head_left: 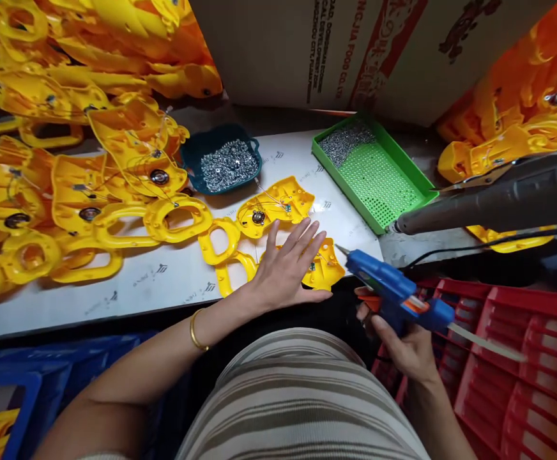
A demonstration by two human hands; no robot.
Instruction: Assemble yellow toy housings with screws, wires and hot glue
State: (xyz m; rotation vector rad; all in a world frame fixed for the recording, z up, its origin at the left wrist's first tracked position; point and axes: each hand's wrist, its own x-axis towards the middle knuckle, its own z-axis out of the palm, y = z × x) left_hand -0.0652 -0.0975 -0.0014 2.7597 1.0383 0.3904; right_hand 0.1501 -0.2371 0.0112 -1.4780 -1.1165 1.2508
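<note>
My left hand (285,268) is spread with fingers apart over a yellow plastic shell (327,268) at the table's front edge, hiding much of it. Whether the palm presses on the shell I cannot tell. Just beyond the fingertips lies another yellow shell (297,198), with a round metal part and thin wires inside. Yellow ring-shaped handles (219,240) extend to the left of these shells. My right hand (403,342) grips a blue hot glue gun (384,275) by its handle, fingers at the orange trigger. The nozzle points left toward the nearer shell, and a glue stick (489,342) sticks out behind.
A dark bowl (187,156) and a green tray (403,176) hold small screws. Yellow shells (68,185) are heaped at left, more at right. A dark tool (474,201) juts in from the right. Red crates (480,345) and blue crates (48,377) stand below; a carton (269,57) rises behind.
</note>
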